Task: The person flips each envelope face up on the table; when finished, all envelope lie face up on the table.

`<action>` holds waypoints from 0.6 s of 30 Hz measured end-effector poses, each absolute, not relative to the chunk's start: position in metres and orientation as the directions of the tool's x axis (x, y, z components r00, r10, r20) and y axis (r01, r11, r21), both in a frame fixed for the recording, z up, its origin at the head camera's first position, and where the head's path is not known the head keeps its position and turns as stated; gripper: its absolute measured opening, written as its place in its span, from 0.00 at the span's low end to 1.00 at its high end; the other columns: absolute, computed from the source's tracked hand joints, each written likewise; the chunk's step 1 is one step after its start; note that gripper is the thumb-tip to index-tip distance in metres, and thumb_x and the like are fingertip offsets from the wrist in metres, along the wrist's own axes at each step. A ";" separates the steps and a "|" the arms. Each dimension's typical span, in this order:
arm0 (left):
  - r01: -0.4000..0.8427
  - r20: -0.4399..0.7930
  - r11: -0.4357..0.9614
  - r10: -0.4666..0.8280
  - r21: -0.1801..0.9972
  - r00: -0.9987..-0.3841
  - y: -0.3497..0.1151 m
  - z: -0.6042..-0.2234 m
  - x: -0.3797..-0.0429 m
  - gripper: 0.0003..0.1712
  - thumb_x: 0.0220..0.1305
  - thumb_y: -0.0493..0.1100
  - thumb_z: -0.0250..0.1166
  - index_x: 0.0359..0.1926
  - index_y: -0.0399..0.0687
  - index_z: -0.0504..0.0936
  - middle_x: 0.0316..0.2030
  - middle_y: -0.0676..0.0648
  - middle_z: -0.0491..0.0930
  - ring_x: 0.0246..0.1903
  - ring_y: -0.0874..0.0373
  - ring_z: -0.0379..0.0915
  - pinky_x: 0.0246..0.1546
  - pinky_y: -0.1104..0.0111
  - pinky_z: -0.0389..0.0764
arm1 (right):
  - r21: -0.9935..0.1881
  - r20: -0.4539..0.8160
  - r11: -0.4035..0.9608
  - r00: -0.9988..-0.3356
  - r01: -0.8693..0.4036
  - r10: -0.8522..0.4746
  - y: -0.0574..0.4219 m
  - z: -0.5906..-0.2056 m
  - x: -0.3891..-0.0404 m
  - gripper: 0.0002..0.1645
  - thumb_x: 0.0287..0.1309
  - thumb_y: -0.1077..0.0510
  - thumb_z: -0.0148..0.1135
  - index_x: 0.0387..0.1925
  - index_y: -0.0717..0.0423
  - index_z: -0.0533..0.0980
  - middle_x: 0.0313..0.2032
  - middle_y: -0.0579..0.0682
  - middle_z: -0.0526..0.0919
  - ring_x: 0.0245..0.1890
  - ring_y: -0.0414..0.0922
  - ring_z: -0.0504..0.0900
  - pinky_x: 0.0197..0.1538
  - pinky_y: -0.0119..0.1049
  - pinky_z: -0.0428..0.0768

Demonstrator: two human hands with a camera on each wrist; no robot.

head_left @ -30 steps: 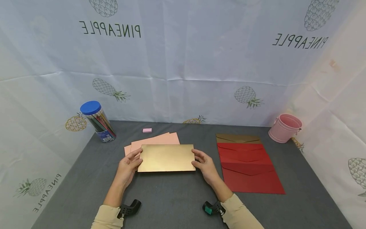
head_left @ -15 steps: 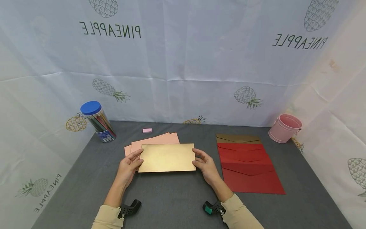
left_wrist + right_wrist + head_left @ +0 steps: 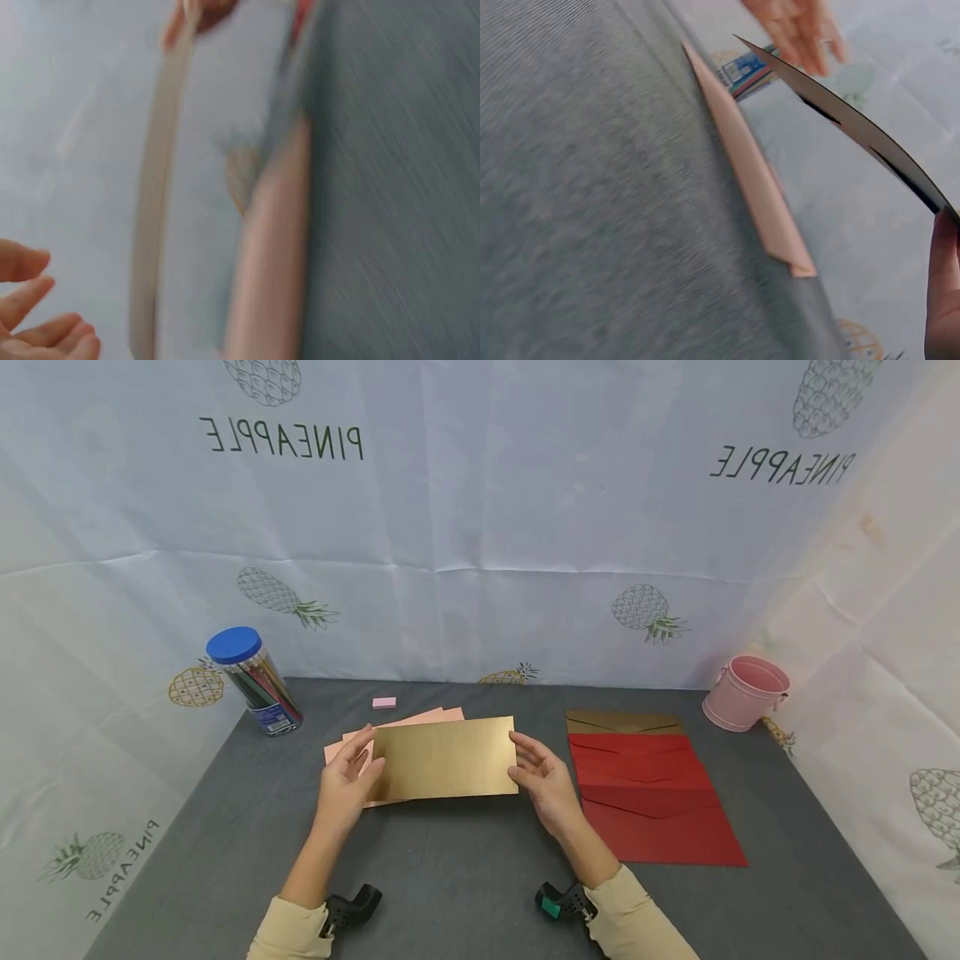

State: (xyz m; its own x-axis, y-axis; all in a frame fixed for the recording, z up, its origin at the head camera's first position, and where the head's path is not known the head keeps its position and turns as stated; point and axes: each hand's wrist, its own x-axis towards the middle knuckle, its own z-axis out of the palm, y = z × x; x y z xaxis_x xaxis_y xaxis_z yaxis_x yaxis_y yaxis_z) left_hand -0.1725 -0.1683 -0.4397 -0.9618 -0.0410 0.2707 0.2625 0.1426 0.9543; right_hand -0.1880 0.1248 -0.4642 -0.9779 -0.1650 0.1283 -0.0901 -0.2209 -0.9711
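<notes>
A gold envelope (image 3: 446,758) hangs over the table, its plain face toward me. My right hand (image 3: 547,785) pinches its right edge; in the right wrist view the thumb of this hand (image 3: 945,292) presses near one end, and the envelope bows slightly. My left hand (image 3: 343,789) is beside the left edge with fingers spread. In the left wrist view these left fingers (image 3: 49,322) are apart from the envelope. Peach envelopes (image 3: 420,718) lie behind and under it, partly hidden.
Red envelopes (image 3: 652,793) overlap on the right, with a darker gold envelope (image 3: 622,722) at their top. A pink bucket (image 3: 746,693) stands at the back right, a blue-lidded pencil jar (image 3: 255,681) at the back left. A small pink eraser-like block (image 3: 384,702) lies near the cloth backdrop.
The gold envelope has risen and tilted, its right end higher. My left hand has let go of its left edge, while my right hand still holds the other edge.
</notes>
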 end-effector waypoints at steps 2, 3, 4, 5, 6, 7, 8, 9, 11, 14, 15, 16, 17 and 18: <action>0.318 0.320 0.161 0.012 0.934 -0.947 -0.153 -0.426 -0.168 0.26 0.64 0.32 0.59 0.62 0.30 0.67 0.67 0.36 0.62 0.68 0.44 0.55 0.65 0.60 0.60 | -0.971 0.156 -0.202 -0.977 -0.126 -0.145 0.123 -0.458 -0.187 0.33 0.56 0.70 0.61 0.64 0.63 0.64 0.57 0.62 0.71 0.50 0.39 0.78 0.47 0.26 0.80; 0.342 0.338 0.161 0.050 0.926 -0.940 -0.145 -0.419 -0.166 0.26 0.64 0.32 0.59 0.62 0.30 0.67 0.67 0.35 0.62 0.68 0.44 0.57 0.65 0.58 0.62 | -0.970 0.177 -0.189 -0.975 -0.151 -0.132 0.121 -0.454 -0.187 0.33 0.56 0.69 0.61 0.64 0.63 0.65 0.58 0.61 0.71 0.50 0.39 0.77 0.47 0.26 0.79; 0.359 0.348 0.167 0.090 0.918 -0.933 -0.138 -0.413 -0.164 0.26 0.65 0.33 0.59 0.63 0.31 0.67 0.67 0.34 0.62 0.67 0.43 0.58 0.64 0.56 0.63 | -0.968 0.202 -0.172 -0.972 -0.180 -0.118 0.119 -0.449 -0.186 0.33 0.56 0.69 0.61 0.64 0.62 0.66 0.59 0.61 0.71 0.51 0.40 0.77 0.47 0.25 0.79; 0.372 0.353 0.172 0.131 0.912 -0.926 -0.130 -0.407 -0.162 0.26 0.65 0.34 0.59 0.63 0.32 0.67 0.67 0.34 0.62 0.67 0.43 0.59 0.64 0.56 0.64 | -0.965 0.231 -0.147 -0.967 -0.215 -0.104 0.117 -0.445 -0.185 0.32 0.56 0.69 0.62 0.64 0.62 0.66 0.60 0.60 0.71 0.51 0.41 0.76 0.47 0.25 0.79; 0.384 0.356 0.180 0.167 0.906 -0.919 -0.122 -0.402 -0.161 0.27 0.65 0.35 0.59 0.63 0.33 0.67 0.67 0.35 0.62 0.66 0.43 0.60 0.63 0.55 0.65 | -0.960 0.266 -0.114 -0.960 -0.255 -0.092 0.114 -0.440 -0.184 0.32 0.56 0.69 0.62 0.63 0.61 0.67 0.61 0.60 0.71 0.51 0.42 0.76 0.47 0.24 0.79; 0.391 0.354 0.191 0.201 0.900 -0.913 -0.115 -0.396 -0.159 0.27 0.65 0.36 0.59 0.64 0.34 0.66 0.67 0.35 0.61 0.66 0.44 0.60 0.63 0.54 0.67 | -0.952 0.301 -0.078 -0.950 -0.295 -0.079 0.111 -0.434 -0.182 0.31 0.56 0.68 0.62 0.63 0.60 0.68 0.62 0.59 0.71 0.52 0.43 0.75 0.47 0.24 0.78; 0.400 0.353 0.207 0.231 0.893 -0.907 -0.109 -0.391 -0.158 0.28 0.66 0.37 0.59 0.65 0.36 0.66 0.68 0.36 0.61 0.66 0.44 0.60 0.62 0.53 0.68 | -0.940 0.340 -0.042 -0.938 -0.338 -0.070 0.107 -0.430 -0.180 0.31 0.56 0.68 0.62 0.63 0.60 0.68 0.62 0.58 0.71 0.53 0.44 0.75 0.48 0.24 0.78; 0.408 0.351 0.221 0.256 0.886 -0.901 -0.102 -0.387 -0.156 0.28 0.66 0.38 0.60 0.65 0.37 0.66 0.68 0.37 0.61 0.67 0.45 0.60 0.62 0.52 0.68 | -0.925 0.379 -0.008 -0.923 -0.379 -0.063 0.103 -0.425 -0.178 0.30 0.57 0.67 0.62 0.62 0.60 0.69 0.62 0.58 0.71 0.53 0.46 0.75 0.48 0.25 0.78; 0.433 0.357 0.253 0.294 0.865 -0.886 -0.092 -0.379 -0.154 0.30 0.66 0.40 0.60 0.67 0.41 0.64 0.69 0.38 0.59 0.67 0.45 0.58 0.61 0.51 0.69 | -0.889 0.453 0.052 -0.890 -0.455 -0.054 0.096 -0.417 -0.173 0.29 0.58 0.67 0.62 0.62 0.60 0.69 0.62 0.58 0.72 0.54 0.50 0.76 0.50 0.27 0.79; 0.467 0.375 0.290 0.322 0.835 -0.869 -0.081 -0.372 -0.150 0.33 0.66 0.42 0.60 0.70 0.46 0.61 0.71 0.40 0.56 0.69 0.45 0.55 0.61 0.50 0.69 | -0.829 0.548 0.096 -0.835 -0.551 -0.056 0.086 -0.409 -0.166 0.28 0.58 0.69 0.60 0.61 0.63 0.70 0.60 0.60 0.73 0.54 0.54 0.76 0.51 0.31 0.80; 0.477 0.383 0.295 0.324 0.828 -0.865 -0.079 -0.370 -0.149 0.34 0.66 0.42 0.60 0.70 0.48 0.59 0.71 0.41 0.55 0.69 0.45 0.55 0.60 0.50 0.69 | -0.811 0.573 0.101 -0.817 -0.577 -0.062 0.083 -0.406 -0.164 0.28 0.58 0.70 0.60 0.61 0.64 0.70 0.60 0.61 0.73 0.54 0.54 0.77 0.51 0.32 0.80; 0.490 0.394 0.295 0.328 0.820 -0.858 -0.077 -0.369 -0.148 0.35 0.66 0.42 0.60 0.71 0.49 0.58 0.71 0.42 0.54 0.69 0.45 0.54 0.60 0.50 0.69 | -0.789 0.601 0.107 -0.796 -0.605 -0.072 0.081 -0.405 -0.163 0.28 0.57 0.71 0.60 0.60 0.65 0.70 0.60 0.62 0.74 0.53 0.54 0.77 0.51 0.33 0.81; 0.497 0.401 0.295 0.330 0.816 -0.855 -0.076 -0.368 -0.147 0.36 0.66 0.42 0.60 0.72 0.51 0.56 0.72 0.43 0.54 0.70 0.46 0.53 0.60 0.51 0.69 | -0.764 0.630 0.111 -0.772 -0.636 -0.087 0.080 -0.404 -0.162 0.29 0.55 0.73 0.60 0.60 0.66 0.70 0.59 0.63 0.73 0.53 0.54 0.78 0.50 0.34 0.81; 0.509 0.413 0.293 0.331 0.810 -0.848 -0.075 -0.367 -0.145 0.37 0.66 0.42 0.60 0.73 0.53 0.55 0.72 0.45 0.53 0.70 0.47 0.53 0.60 0.51 0.70 | -0.741 0.654 0.112 -0.749 -0.662 -0.106 0.078 -0.404 -0.161 0.30 0.54 0.75 0.60 0.60 0.67 0.70 0.60 0.63 0.73 0.53 0.53 0.78 0.50 0.35 0.81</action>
State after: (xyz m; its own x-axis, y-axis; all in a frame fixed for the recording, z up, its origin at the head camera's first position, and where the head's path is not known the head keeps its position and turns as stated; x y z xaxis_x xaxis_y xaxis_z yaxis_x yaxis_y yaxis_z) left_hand -0.1453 -0.0748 -0.3673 -0.8484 0.3307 0.4133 0.5086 0.2928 0.8097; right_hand -0.1608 0.0785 -0.4035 -0.7495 -0.1056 0.6535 -0.6620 0.1123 -0.7410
